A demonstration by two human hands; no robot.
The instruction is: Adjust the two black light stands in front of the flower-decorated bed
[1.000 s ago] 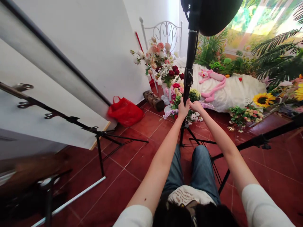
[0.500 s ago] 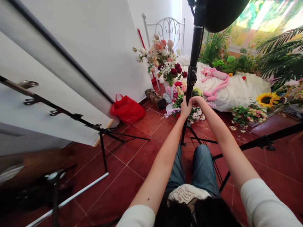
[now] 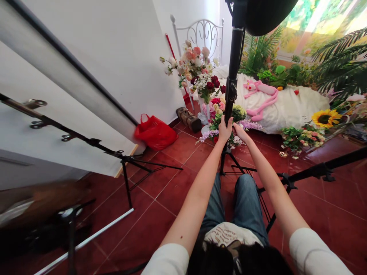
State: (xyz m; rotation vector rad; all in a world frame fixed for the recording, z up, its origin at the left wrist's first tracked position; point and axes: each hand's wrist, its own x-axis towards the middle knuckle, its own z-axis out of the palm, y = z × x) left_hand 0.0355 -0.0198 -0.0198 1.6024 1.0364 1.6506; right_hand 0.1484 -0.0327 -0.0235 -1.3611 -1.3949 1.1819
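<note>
In front of me rises a black light stand, its tripod legs spread on the floor and a dark round lamp head at its top. My left hand is wrapped around the pole at about knee height, thumb up. Just right of the pole is my right hand, its fingers closed in a pinch close to the stand. What those fingers hold, if anything, is hidden. Artificial flowers stand right behind the pole.
A red bag leans by the wall. A second black stand slants in from the right, another stand is at left. A white rod lies low left. A pink plush toy lies on white cloth.
My right hand has come down and slightly away from the pole, its fingers drawn in. My left hand keeps its grip on the pole.
</note>
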